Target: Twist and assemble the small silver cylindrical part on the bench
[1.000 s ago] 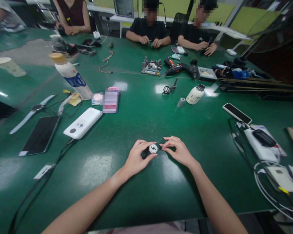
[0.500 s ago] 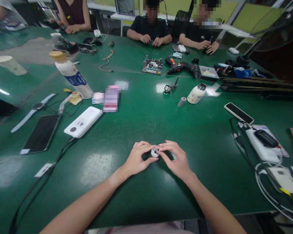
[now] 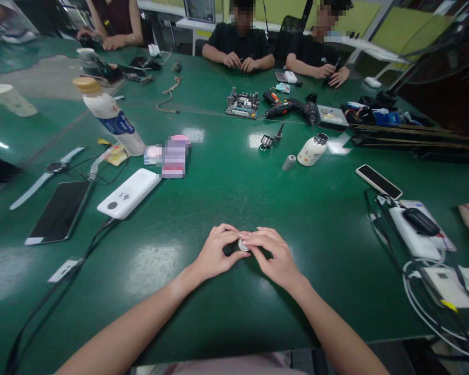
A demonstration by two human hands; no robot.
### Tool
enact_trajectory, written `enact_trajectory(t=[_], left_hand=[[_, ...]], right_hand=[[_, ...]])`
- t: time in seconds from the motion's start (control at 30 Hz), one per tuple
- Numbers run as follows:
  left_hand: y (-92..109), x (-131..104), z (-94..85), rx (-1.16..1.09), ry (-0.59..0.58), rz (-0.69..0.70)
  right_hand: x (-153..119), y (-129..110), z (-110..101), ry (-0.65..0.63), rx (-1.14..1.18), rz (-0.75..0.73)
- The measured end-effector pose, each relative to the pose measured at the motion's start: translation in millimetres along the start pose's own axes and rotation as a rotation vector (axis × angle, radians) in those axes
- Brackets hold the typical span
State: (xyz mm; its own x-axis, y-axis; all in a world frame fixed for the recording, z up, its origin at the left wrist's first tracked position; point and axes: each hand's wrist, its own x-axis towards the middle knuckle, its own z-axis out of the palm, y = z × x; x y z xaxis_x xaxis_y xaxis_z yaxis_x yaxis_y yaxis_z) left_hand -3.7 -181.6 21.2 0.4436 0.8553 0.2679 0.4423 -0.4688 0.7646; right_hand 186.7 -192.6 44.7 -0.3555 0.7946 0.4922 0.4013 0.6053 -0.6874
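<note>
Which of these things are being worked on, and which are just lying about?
In use:
- small round metal piece, held in the left hand, right hand at it

Apparently just lying about:
- watch
- white power bank
- orange-capped bottle
- circuit board

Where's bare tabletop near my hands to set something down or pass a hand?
Ahead of the left hand and right hand, the tabletop is bare up to the silver cylinder and across to the white power bank. More lies between the right hand and the pale-edged phone. Crowded: around the black case, right, and the watch, left.
</note>
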Motion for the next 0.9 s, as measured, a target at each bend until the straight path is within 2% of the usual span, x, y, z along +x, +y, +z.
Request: enact_trajectory(t=[0.17,0.27,0.37,0.53,0.63,0.77,0.9], left_hand=[[1,0,-0.4,-0.001,0.008,-0.009],[0,0,0.4,0.008,0.010,-0.009],[-1,-2,2.9,0.014,0.043,-0.014],[-4,-2,7.5,-0.024,0.203,-0.092],[-8,4,7.1,-0.058,0.245,-0.139],[-16,20,1.4,-0.067,0.251,-0.139],[-22,29,-6.1,-0.100,0.277,-0.051]], right_hand=[[-2,3,-1,-0.048,0.015,0.071],[-3,4,-1,-0.080,0.012,0.063],[-3,3,0,-0.057,0.024,0.071],[-4,13,9,-0.005,0.087,0.276],[-1,27,19,-0.016,0.082,0.355],[11,43,29,-0.022,-0.020,0.327],[22,48,32,0.005,-0.116,0.260]])
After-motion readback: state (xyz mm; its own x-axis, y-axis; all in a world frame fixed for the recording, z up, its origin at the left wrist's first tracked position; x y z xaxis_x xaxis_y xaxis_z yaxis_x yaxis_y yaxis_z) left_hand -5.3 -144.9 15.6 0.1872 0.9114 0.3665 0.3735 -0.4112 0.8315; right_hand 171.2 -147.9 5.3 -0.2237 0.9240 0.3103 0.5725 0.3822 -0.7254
